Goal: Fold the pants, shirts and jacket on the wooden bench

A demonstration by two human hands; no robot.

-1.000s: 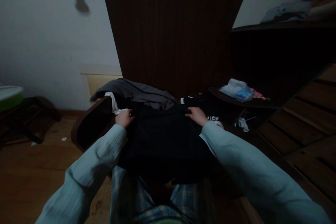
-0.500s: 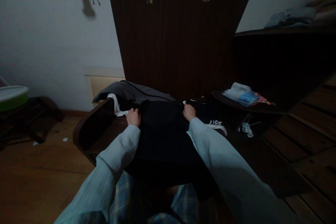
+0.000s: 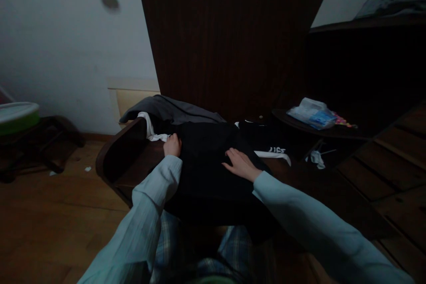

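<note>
A black garment (image 3: 206,177) lies spread over a dark wooden bench (image 3: 135,164), its near part hanging over the front edge towards my knees. At its upper left edge, my left hand (image 3: 172,145) is closed, fingers curled on the cloth. My right hand (image 3: 242,164) rests on the right side of the garment with its fingers stretched out and apart. Behind it lies a grey garment (image 3: 173,108), with a white cloth (image 3: 151,131) below it at the left. To the right is another black cloth with white lettering (image 3: 266,140) and a white edge.
A tall dark wooden panel (image 3: 229,44) rises behind the bench. On a small shelf at the right lies a clear and blue plastic packet (image 3: 313,113). A green and white tub (image 3: 18,117) stands on a low stand at the left. Scraps of paper (image 3: 88,169) lie on the floor.
My right hand has let go of the garment's upper right edge and moved down onto it, fingers opened. My left hand stays at the left edge. The view has tilted slightly down.
</note>
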